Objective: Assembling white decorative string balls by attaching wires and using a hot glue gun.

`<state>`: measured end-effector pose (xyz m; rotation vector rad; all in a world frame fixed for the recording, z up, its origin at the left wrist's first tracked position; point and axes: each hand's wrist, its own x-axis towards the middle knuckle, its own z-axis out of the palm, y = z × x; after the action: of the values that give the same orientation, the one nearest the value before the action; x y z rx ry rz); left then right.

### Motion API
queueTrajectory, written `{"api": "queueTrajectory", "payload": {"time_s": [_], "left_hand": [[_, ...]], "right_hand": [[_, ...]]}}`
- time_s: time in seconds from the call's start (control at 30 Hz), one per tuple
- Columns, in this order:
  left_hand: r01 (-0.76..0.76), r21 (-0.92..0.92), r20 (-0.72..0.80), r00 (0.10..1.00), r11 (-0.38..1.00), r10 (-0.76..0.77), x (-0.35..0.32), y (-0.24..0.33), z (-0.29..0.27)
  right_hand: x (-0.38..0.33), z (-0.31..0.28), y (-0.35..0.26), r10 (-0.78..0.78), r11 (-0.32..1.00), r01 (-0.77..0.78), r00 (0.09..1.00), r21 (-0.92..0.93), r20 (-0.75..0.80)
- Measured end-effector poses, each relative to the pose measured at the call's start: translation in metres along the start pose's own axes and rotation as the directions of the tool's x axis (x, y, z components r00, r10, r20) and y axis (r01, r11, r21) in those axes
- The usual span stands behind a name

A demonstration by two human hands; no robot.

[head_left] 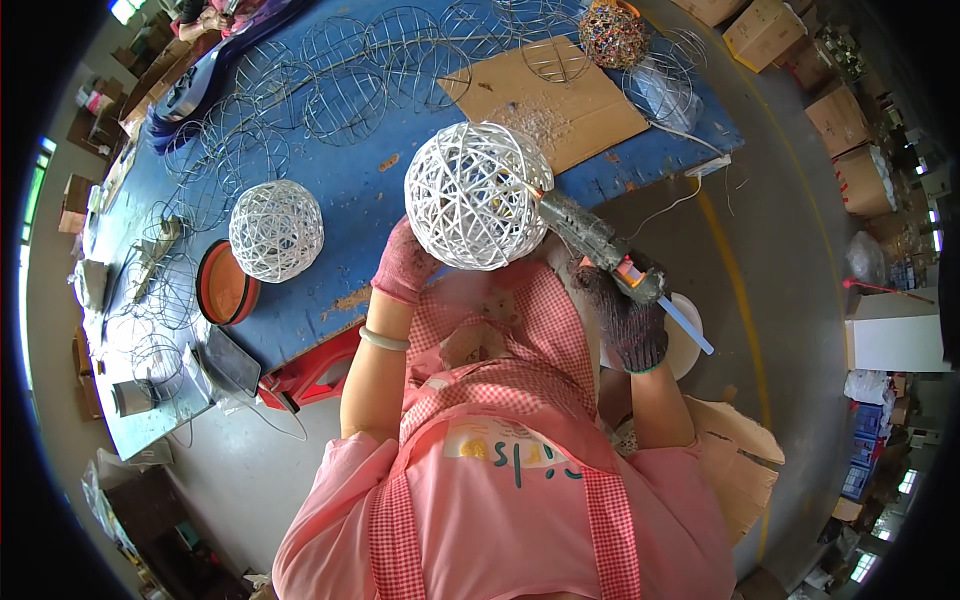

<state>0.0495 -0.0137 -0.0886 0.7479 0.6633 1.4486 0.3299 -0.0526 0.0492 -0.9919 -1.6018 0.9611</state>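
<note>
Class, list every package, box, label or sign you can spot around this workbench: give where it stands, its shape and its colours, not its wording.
Cardboard boxes: stacked on the floor at the right, brown, rectangular.
Cardboard box: top right beyond the table end, brown, with a yellow strip.
White box: right edge on the floor, plain, rectangular.
Flat cardboard sheet: lying on the blue table, brown.
No screens or signs that can be made out.
</note>
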Motion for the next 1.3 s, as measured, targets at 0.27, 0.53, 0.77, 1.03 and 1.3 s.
{"api": "queueTrajectory", "payload": {"time_s": [0.27,0.53,0.77,1.03,1.3], "left_hand": [[-0.109,0.474,0.058,0.994,0.874,0.092,-0.008,0.009,0.006],[-0.002,-0.278,-0.104,0.994,0.961,-0.028,-0.001,-0.029,-0.042],[0.033,0.066,0.085,0.996,0.997,-0.038,-0.004,-0.010,-0.032],[-0.173,0.724,0.144,0.985,0.668,0.099,-0.007,-0.011,-0.029],[0.104,-0.244,0.022,0.995,0.964,-0.102,-0.017,0.007,-0.012]], "right_hand": [[-0.002,-0.006,-0.006,-0.086,0.961,0.094,0.995,-0.259,0.041],[-0.006,-0.005,-0.008,0.165,0.956,-0.194,0.976,0.220,0.142],[-0.004,0.003,-0.011,0.201,0.860,-0.214,0.976,0.464,0.079],[-0.002,0.000,-0.012,-0.117,0.956,0.135,0.990,-0.262,0.085],[-0.008,-0.006,-0.015,0.120,0.932,-0.135,0.991,0.337,0.065]]}}
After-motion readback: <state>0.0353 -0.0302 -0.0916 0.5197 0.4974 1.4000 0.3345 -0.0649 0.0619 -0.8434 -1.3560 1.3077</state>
